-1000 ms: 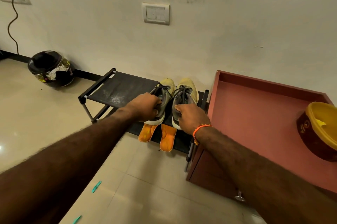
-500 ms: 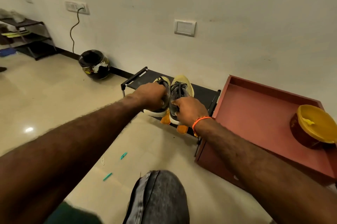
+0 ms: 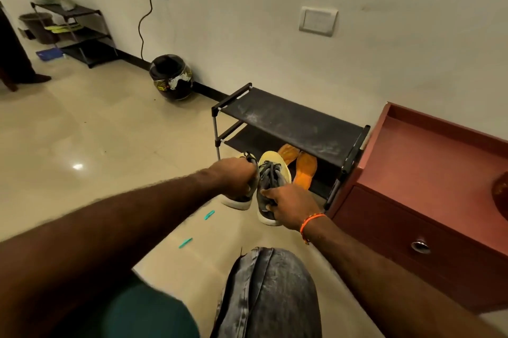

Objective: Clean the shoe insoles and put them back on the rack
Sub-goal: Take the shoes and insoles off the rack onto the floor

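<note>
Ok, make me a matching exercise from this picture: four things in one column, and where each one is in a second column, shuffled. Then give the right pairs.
Things:
1. orange insoles
2. helmet
3. right shoe
4. wall switch plate

Places:
A. on the floor against the wall, left of the rack
B. held in the right hand, in front of the rack
C. on the rack's lower shelf
D. on the wall above the rack

Pairs: 1-C, 2-A, 3-B, 4-D
</note>
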